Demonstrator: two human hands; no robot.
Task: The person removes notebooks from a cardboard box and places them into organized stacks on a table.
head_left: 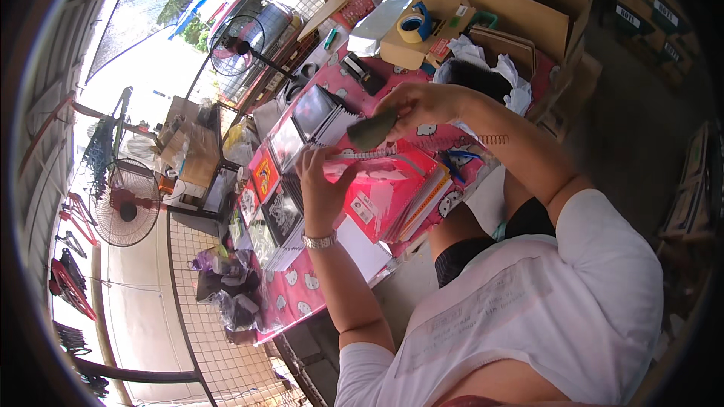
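Worktop (298,298) under a pink patterned cloth is spreading across the middle, carrying everything being handled. An open cardboard box (528,11) is standing at its far right. Stacked notebooks (313,109) are lining the left side, and a pink notebook (392,188) is lying atop a pile directly before the person, its far edge lying between the hands.

The left hand (320,177) is resting by that edge's left end, thumb and fingers spread apart; whether they are gripping the cover, I cannot tell. The right hand (418,105) is hovering above the edge, its fingers pinching a dark green piece (371,130). The thin coil (460,140) is running along the edge, its free length reaching toward the right forearm.

Working the coil well is probably calling for a steady left hand, squared pages and light, even strokes. The free length is likely needing a straight line, clear of the forearm, since bent turns could be catching in the holes.
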